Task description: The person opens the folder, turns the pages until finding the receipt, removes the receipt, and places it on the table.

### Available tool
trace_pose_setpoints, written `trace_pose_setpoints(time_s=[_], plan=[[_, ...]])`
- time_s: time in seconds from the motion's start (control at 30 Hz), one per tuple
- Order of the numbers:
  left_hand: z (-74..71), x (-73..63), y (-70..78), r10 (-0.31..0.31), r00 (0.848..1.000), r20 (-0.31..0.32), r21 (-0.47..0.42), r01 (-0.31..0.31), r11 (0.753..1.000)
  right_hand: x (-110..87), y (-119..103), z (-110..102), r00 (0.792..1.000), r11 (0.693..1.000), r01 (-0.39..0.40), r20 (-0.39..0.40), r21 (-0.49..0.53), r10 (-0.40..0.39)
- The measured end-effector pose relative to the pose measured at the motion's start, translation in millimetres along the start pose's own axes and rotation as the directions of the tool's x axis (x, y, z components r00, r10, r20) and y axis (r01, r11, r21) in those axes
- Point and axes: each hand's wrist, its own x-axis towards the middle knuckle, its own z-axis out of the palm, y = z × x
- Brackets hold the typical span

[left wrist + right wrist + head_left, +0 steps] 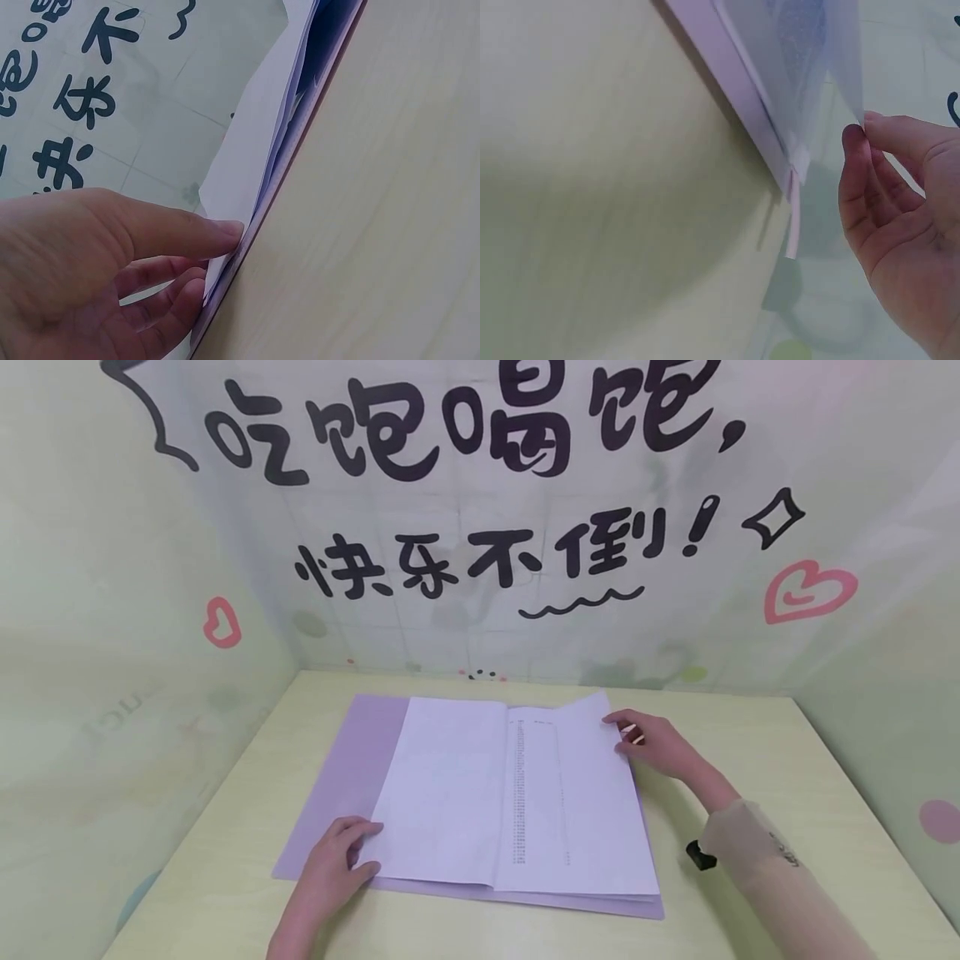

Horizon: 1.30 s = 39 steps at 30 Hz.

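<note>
Book (480, 793) lies open on the table (217, 885), between both hands, purple cover (352, 768) showing beyond the pages. Right hand (663, 745): thumb and forefinger closed in a pinch on the upper outer corner of the right sheet (600, 810), which stands raised from the leaves below. Left hand (333, 870): thumb and fingers parted, loosely bent, tips at the outer edge of the left page (442, 785).

Risks, in judgement: the sheet may crease or tear, since the pull bears on one corner; it may slip free, the pinch being only at the fingertips. Should the left hand ease off, the left page could lift or the book skid.
</note>
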Motion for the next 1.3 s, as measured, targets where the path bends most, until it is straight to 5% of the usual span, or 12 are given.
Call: trace_pose_setpoints(time_s=[0.5, 0.83, 1.3], plan=[[-3.7, -1.1, 0.6, -0.011, 1.0, -0.002, -0.029, 0.011, 1.0, 20.9, -28, -37, 0.982, 0.995, 0.056, 0.185, -0.087, -0.039], [-1.6, -2.0, 0.2, 0.004, 1.0, -0.023, 0.012, -0.004, 1.0, 49.8, -67, -52, 0.979, 0.988, 0.127, 0.169, -0.089, -0.11], [4.1, -4.8, 7.8, 0.1, 0.993, -0.063, 0.102, -0.093, 0.99, 92.0, -114, -38, 0.979, 0.982, 0.176, 0.121, -0.072, -0.166]])
